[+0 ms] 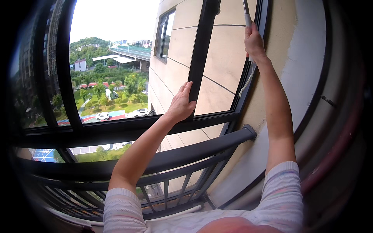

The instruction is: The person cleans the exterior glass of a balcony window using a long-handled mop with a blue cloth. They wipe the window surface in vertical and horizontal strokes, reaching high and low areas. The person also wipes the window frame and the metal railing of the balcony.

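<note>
My left hand lies against the dark upright frame member of a sliding window. Its fingers point up along that edge, with the thumb spread to the right. Higher up at the right, my right hand is closed around the white handle of a pole. The pole's metal shaft runs up out of view, so its far end is hidden. From the handle's lower end a pale looped cord hangs beside the window's right jamb.
A dark railing crosses below the sill, fixed to the wall on the right. Below it stand several thin balusters. A white tube lies low by the railing's foot. Outside rises a beige building wall.
</note>
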Tool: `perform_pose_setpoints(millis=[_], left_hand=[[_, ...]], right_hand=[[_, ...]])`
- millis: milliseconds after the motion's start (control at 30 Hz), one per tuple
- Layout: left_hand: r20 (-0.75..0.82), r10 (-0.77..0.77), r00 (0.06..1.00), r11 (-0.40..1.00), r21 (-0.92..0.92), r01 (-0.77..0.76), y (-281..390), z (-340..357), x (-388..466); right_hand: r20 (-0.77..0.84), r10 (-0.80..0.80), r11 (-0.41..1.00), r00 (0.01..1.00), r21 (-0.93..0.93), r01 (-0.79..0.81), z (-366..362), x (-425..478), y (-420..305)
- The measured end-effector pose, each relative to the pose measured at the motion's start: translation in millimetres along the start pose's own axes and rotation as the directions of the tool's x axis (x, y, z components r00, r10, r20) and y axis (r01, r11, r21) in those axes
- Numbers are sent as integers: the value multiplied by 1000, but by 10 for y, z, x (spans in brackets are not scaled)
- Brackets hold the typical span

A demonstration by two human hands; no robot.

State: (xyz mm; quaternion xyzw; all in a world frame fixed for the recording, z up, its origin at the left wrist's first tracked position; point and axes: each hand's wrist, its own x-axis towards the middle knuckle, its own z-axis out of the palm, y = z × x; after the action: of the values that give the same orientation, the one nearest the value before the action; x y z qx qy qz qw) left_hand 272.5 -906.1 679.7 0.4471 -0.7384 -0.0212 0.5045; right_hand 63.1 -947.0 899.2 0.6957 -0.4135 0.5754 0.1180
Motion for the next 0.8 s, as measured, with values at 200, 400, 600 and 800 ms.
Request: perform_pose_setpoints(millis=[200,400,600,800], left_hand=[[-103,3,995,998,70,4,257,394,172],[-38,-48,998,991,125,52,368,636,240],[17,-69,997,989,131,66,456,887,418],[91,-43,995,991,133,30,560,1245,604]], right_hand=[[-1,-46,999,999,-14,46,-227,125,417],[-3,-35,999,999,32,35,-270,186,643],[-9,-39,998,999,47,40,-316,235,867],[-16,27,999,1000,30,-26,-420,285,1172]])
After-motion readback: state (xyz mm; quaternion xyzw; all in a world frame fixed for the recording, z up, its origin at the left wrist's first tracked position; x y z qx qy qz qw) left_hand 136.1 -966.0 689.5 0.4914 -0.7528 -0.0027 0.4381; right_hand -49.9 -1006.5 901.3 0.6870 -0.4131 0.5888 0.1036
